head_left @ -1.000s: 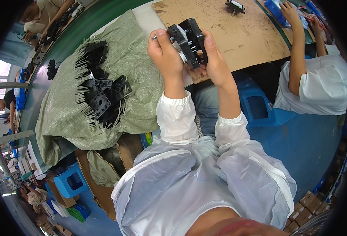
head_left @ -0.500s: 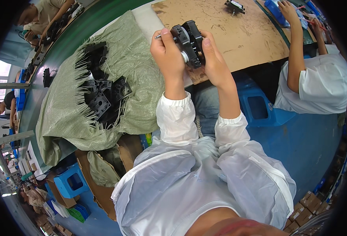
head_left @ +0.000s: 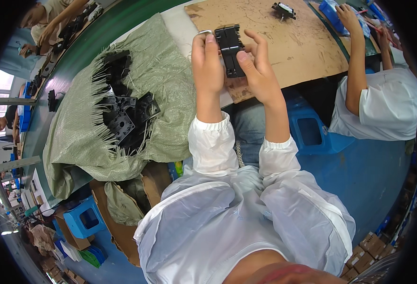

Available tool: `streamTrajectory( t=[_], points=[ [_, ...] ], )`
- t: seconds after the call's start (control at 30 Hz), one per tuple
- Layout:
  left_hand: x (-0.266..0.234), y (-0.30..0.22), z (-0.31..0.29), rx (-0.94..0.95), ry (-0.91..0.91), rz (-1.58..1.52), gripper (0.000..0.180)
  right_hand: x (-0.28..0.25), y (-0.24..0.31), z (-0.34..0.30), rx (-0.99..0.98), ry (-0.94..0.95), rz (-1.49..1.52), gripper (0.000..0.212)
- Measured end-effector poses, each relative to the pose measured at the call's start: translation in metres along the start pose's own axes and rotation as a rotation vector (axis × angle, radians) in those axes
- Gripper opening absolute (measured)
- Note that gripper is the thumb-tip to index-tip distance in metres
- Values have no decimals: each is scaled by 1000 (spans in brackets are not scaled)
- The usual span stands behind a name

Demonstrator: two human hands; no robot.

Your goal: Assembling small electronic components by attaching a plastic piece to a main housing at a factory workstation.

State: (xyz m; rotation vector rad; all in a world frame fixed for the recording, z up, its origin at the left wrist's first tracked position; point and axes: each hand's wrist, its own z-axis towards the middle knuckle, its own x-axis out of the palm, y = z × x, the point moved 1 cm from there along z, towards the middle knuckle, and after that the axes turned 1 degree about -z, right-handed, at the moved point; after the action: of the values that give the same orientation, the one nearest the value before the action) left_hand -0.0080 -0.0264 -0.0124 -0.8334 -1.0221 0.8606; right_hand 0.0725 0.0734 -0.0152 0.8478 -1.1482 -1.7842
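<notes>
Over the near edge of the brown board, a black plastic assembly (head_left: 230,52) is held up between both hands. It is turned so a narrow, ridged side faces me. My left hand (head_left: 207,68) is closed round its left side, the thumb along its edge. A thin, shiny metal piece (head_left: 204,32) sticks out by the left fingertips; how it is held I cannot tell. My right hand (head_left: 261,71) presses a thumb on the right side, with its index finger raised and other fingers partly hidden behind.
Left of my arms, a green woven sack (head_left: 170,94) lies with black plastic parts (head_left: 123,118) in its torn opening. Another black assembly (head_left: 283,10) rests on the brown board (head_left: 293,52). A co-worker's arm (head_left: 356,71) reaches in at right, above a blue stool (head_left: 312,130). A cardboard box (head_left: 156,182) stands below the sack.
The assembly has been turned, so its white wheel and gear no longer show and a flat black side does. My left hand has moved slightly right; the right index finger has lifted.
</notes>
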Motion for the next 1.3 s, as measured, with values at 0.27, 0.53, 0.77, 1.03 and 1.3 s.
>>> streamTrajectory(
  t=[0.27, 0.53, 0.77, 1.03, 1.3],
  points=[
    [-1, -19, -6, 116, 355, 136, 51, -5, 14, 4, -26, -119, 89, 53],
    [-9, -30, -10, 158, 356, 85, 45, -30, 32, 15, -148, -137, 8, 44],
    [-20, -27, -9, 184, 281, 17, 43, -34, 39, 47, -133, 148, 43, 38],
    [-24, -13, 3, 257, -93, 30, 57, 8, 59, 130, -171, 309, -246, 34],
    [-26, -20, 6, 402, -328, 265, 31, 24, -86, 382, 455, 195, -155, 35]
  ],
)
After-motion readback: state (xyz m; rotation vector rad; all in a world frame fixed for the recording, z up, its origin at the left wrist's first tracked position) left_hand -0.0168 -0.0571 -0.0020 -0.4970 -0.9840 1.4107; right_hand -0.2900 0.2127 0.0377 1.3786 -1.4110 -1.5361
